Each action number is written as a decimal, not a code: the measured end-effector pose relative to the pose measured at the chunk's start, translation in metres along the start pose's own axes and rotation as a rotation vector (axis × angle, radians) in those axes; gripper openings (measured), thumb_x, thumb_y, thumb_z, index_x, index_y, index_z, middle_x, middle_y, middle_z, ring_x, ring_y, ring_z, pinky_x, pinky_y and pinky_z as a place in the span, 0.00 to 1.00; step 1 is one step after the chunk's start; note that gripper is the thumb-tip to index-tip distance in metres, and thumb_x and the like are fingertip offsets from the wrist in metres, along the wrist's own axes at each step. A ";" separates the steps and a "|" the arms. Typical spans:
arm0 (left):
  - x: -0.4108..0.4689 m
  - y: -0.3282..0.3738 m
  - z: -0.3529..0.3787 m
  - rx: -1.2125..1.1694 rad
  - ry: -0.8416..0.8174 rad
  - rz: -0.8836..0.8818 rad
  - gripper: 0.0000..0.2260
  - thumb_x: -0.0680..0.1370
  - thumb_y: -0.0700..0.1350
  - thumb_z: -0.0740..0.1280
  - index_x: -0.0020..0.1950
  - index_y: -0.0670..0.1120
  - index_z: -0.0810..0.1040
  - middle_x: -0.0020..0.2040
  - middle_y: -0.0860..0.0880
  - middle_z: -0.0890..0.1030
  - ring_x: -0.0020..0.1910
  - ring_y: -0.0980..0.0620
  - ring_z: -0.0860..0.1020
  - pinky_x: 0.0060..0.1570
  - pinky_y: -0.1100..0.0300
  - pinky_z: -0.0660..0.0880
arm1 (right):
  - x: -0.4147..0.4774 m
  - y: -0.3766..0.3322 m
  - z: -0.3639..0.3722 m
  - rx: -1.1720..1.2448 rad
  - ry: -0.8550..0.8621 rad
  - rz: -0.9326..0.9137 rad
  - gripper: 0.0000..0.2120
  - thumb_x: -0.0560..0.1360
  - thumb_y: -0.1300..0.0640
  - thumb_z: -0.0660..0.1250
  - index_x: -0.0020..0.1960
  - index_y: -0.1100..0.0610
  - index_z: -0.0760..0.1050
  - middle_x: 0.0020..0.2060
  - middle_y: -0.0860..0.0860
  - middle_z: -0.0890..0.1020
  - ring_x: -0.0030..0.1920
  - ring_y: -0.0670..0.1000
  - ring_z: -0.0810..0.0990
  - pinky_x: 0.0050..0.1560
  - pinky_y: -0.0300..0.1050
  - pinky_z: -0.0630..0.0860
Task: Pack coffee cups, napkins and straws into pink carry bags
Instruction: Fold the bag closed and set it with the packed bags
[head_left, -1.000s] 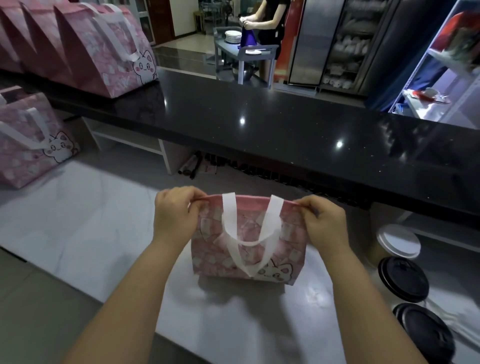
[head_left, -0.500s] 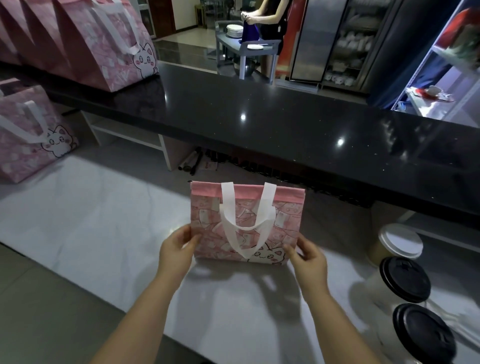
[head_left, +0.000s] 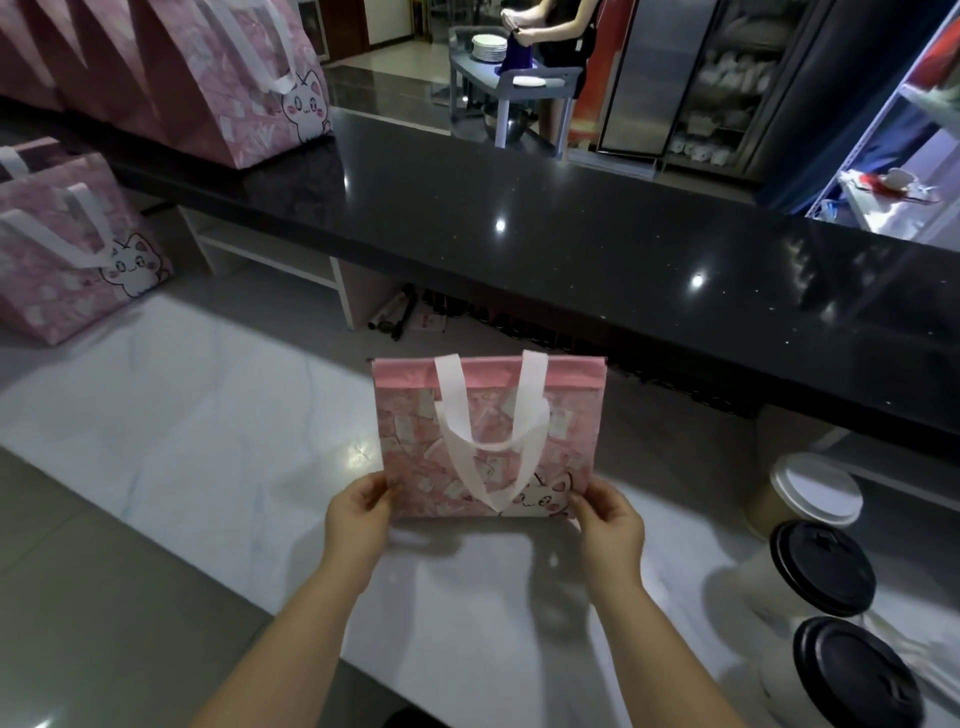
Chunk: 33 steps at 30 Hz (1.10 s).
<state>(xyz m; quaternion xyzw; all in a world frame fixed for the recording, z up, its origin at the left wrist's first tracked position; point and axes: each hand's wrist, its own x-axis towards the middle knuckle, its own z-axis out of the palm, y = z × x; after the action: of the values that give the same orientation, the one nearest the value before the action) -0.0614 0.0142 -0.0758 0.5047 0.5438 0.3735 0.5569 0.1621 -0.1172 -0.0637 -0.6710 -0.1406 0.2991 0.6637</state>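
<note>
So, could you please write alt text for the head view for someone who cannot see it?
A left hand and a right hand hold a flat pink bag by its bottom corners, upright over a white counter. Three lidded cups stand to its right; more pink bags sit at far left.

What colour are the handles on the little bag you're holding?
White handles on the pink bag; the head view shows them best.
</note>
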 end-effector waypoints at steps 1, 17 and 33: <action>0.002 0.005 -0.002 -0.035 0.040 0.015 0.08 0.79 0.37 0.67 0.51 0.48 0.82 0.46 0.53 0.85 0.44 0.55 0.83 0.45 0.61 0.80 | 0.002 -0.005 0.009 0.021 -0.016 0.002 0.12 0.75 0.70 0.67 0.46 0.54 0.82 0.40 0.48 0.86 0.44 0.49 0.84 0.41 0.39 0.80; -0.002 0.110 -0.259 -0.339 0.720 0.280 0.08 0.79 0.39 0.68 0.51 0.52 0.82 0.44 0.56 0.85 0.44 0.54 0.83 0.49 0.58 0.80 | -0.070 -0.093 0.304 0.196 -0.758 -0.043 0.16 0.77 0.70 0.64 0.55 0.52 0.80 0.49 0.50 0.86 0.52 0.52 0.84 0.48 0.46 0.81; -0.080 0.195 -0.717 -0.085 1.104 0.510 0.10 0.80 0.45 0.67 0.60 0.54 0.80 0.45 0.62 0.83 0.43 0.66 0.81 0.39 0.71 0.78 | -0.391 -0.148 0.698 0.324 -1.338 0.009 0.14 0.75 0.71 0.66 0.58 0.61 0.79 0.48 0.57 0.86 0.47 0.55 0.85 0.44 0.49 0.83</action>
<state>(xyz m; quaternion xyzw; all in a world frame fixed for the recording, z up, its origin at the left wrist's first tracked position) -0.7504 0.0903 0.2037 0.3283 0.5989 0.7229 0.1051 -0.5226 0.2288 0.2069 -0.2350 -0.4708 0.6691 0.5248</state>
